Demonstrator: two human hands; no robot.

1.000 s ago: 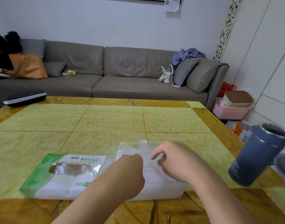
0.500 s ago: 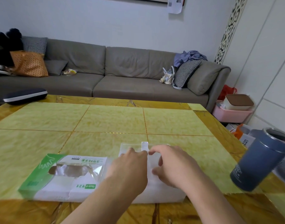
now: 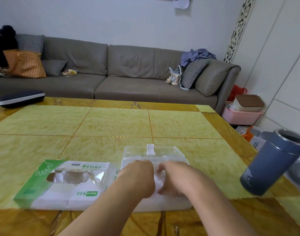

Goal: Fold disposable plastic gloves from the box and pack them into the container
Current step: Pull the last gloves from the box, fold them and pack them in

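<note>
Both hands were held over the clear container [image 3: 169,151] beside the glove box [image 3: 64,183]. The left hand [image 3: 137,178] was curled into a fist, the right hand [image 3: 176,179] curled onto crumpled gloves [image 3: 156,182]. Packing appeared underway; pressing the gloves flat seemed needed next.

Two bare hands, the left [image 3: 137,178] and the right [image 3: 178,179], are over one clear plastic container with a hinged lid [image 3: 169,151]. One green-and-white cardboard box of disposable gloves [image 3: 60,186] lies just beside it. One blue-grey cylindrical metal flask [image 3: 271,162] and one dark blue flat oval case [image 3: 20,98] complete the count on the one yellow-green tiled surface [image 3: 111,123]. One long grey sofa [image 3: 128,68] stands behind.
</note>
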